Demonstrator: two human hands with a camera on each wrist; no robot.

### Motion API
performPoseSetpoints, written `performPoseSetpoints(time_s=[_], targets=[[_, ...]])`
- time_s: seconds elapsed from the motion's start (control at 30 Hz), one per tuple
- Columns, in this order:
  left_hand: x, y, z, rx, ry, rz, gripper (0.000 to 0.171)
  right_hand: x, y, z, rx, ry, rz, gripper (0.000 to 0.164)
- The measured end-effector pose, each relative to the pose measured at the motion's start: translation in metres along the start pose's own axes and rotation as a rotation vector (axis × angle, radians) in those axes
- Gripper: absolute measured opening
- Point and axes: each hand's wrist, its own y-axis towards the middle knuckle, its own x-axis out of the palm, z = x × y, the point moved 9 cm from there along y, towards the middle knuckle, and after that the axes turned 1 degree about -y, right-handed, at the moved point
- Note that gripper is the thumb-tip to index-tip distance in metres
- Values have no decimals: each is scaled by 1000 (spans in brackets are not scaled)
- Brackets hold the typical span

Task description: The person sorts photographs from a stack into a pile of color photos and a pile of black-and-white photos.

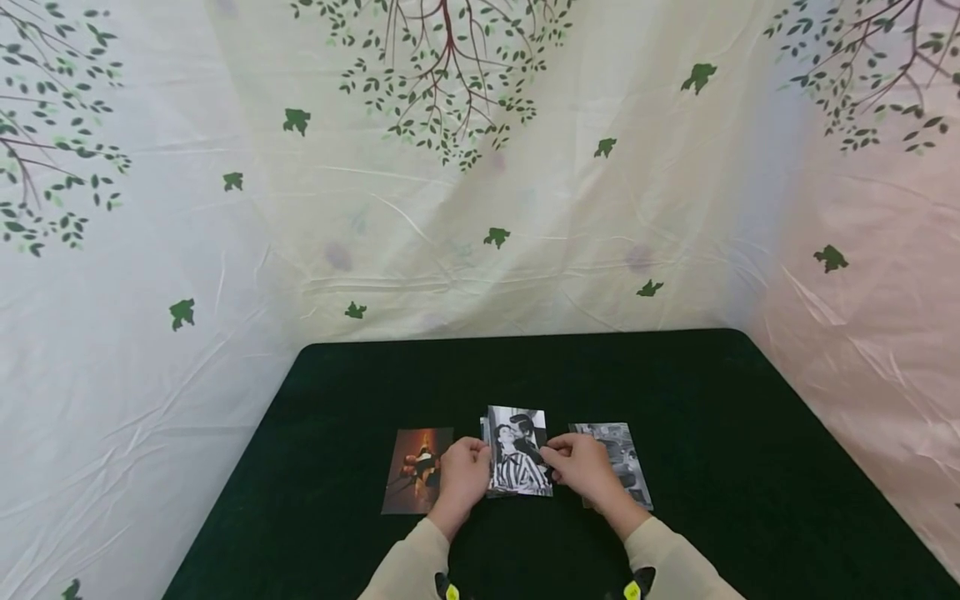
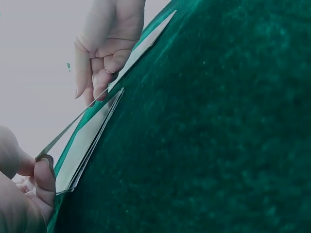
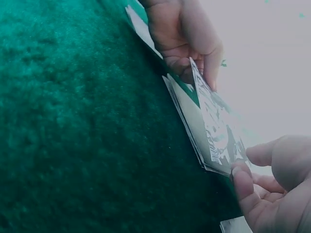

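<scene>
Pinching black-and-white photo (image 1: 519, 450) with curled fingers: left hand (image 1: 463, 475) at nine-o'clock edge, right hand (image 1: 587, 468) at three | photo raised, tilted over stack (image 3: 190, 124) | orange picture (image 1: 407, 475) at nine o'clock, grey picture (image 1: 628, 458) at three

The head view looks forward and down over the table (image 1: 420, 375), while the wrist views, close and low, face across it from opposite sides, both catching the left hand (image 1: 463, 473), right hand (image 1: 587, 468) and held photo (image 1: 519, 454).

Photo (image 1: 519, 450) above stack (image 3: 193, 124), print (image 1: 405, 493) left, pile (image 1: 632, 458) right — perhaps
</scene>
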Motion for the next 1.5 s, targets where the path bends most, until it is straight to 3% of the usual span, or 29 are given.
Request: performPoseSetpoints(time_s=[0.2,0.37,0.53,0.73,0.97,1.17,1.3,1.5], targets=[[4,-5,4,-1,-37,-31,10,-8,-1,6,73,124,3,29],[7,-11,6,9,-34,-51,8,-14,-2,10,90,160,20,28],[11,-16,9,22,-54,-66,5,-21,-7,13,96,144,49,26],[16,-16,22,107,-17,-34,6,-31,-11,16,90,155,69,26],[34,-24,34,157,-28,-84,10,-54,-18,21,73,78,128,28],[51,-31,46,217,-26,-80,13,-75,-23,28,57,8,158,33],[60,-34,52,213,-68,-54,13,-86,-27,35,78,-30,177,37],[74,-37,52,125,-220,-49,10,-98,-31,49,127,-19,173,43]])
